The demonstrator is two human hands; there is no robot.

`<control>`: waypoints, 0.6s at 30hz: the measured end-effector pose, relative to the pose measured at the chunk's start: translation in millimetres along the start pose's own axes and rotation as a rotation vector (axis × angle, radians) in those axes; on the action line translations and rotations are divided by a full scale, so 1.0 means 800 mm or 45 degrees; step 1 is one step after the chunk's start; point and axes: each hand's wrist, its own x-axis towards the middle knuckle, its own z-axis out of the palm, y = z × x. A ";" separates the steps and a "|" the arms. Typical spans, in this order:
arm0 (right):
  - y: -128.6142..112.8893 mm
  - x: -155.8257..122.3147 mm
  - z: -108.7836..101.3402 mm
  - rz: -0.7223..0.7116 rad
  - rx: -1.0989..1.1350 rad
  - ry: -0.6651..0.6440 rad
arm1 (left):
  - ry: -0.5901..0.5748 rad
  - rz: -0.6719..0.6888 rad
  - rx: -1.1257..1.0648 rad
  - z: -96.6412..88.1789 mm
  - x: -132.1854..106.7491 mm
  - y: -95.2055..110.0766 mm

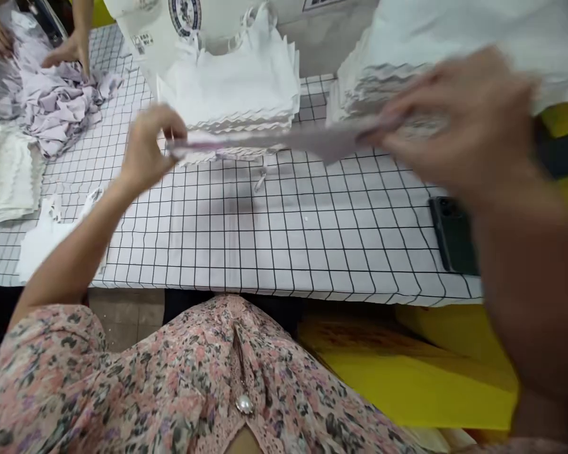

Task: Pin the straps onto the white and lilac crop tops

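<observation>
A pale lilac piece of fabric is stretched level above the checked tabletop. My left hand pinches one end between thumb and fingers. At the other end, my right hand, smeared by motion, grips the cloth with closed fingers. The fabric is blurred too, so its exact shape cannot be told. Just behind it lies a stack of white strappy tops with wavy hems. Behind my right hand is another stack of white garments, partly covered by the hand.
A dark phone lies near the right front edge. To the left are a single white top, a cream garment stack and a crumpled lilac heap under another person's hands. Yellow material sits below the table edge.
</observation>
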 end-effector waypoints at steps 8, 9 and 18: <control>-0.019 -0.189 0.123 -0.331 -0.168 -0.102 | -0.299 0.115 -0.105 0.120 -0.222 0.040; -0.022 -0.203 0.119 -0.344 -0.171 -0.121 | -0.306 0.118 -0.113 0.115 -0.233 0.045; -0.090 -0.238 0.117 -0.388 -0.142 -0.345 | -0.633 -0.100 -0.471 0.087 -0.245 0.099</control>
